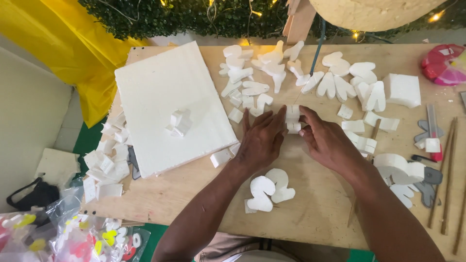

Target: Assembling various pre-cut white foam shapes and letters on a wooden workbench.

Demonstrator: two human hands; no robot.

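- One small white foam piece (292, 119) sits between the two hands, in the middle of the wooden table (320, 208), a bit toward the far side.
- The left hand (262, 140) lies almost flat, with its long fingers pressed against the left side of the piece.
- The right hand (327, 140) has its fingers curled, and the tips pinch the right side of the piece.
- Many cut foam shapes (335, 77) already lie spread out on the far part of the table, so a lot of cutting looks done.
- Two round cut shapes (272, 189) lie near the person, just under the hands.
- A big white foam board (170, 97) lies to the left with a small foam bit (178, 121) on top; most of it is uncut, so plenty of foam seems left.
- Little scraps (107, 165) are piled at the left edge of the table.
- A thick foam block (402, 90) sits far right.
- Thin sticks (449, 174) lie at the right.
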